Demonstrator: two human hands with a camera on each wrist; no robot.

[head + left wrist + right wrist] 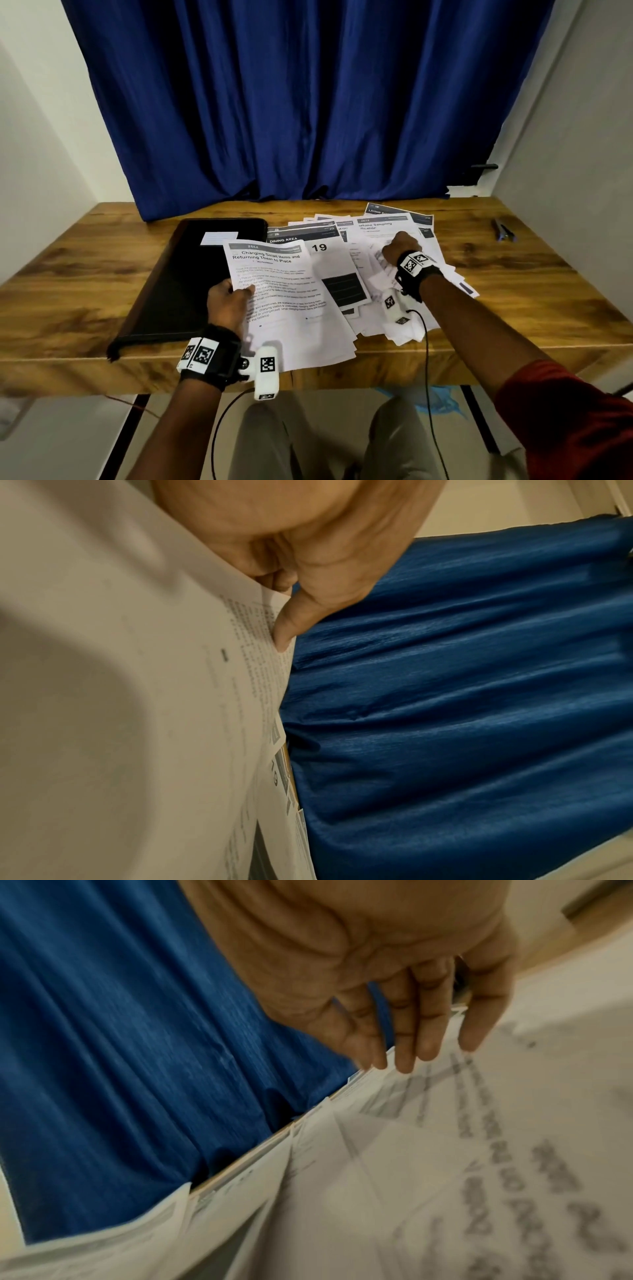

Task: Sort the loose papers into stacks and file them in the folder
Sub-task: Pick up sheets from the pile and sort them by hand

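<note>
A closed black folder [191,274] lies on the left of the wooden table [85,267]. My left hand [239,291] pinches the left edge of a stack of sheets [291,308] whose top page is headed "Charging Small Items". In the left wrist view the thumb [287,626] presses on top of that stack [137,696], with the fingers hidden below it. Loose papers [383,226] lie fanned out to the right, among them a sheet marked "19" [329,260]. My right hand [400,246] is over them, and its straight fingertips [428,1053] touch the top page [445,1150].
A white label [219,238] sits on the folder's far corner. A dark pen-like object [503,230] lies near the table's right edge. A blue curtain [301,102] hangs behind the table, with pale walls on both sides. The held stack overhangs the table's front edge.
</note>
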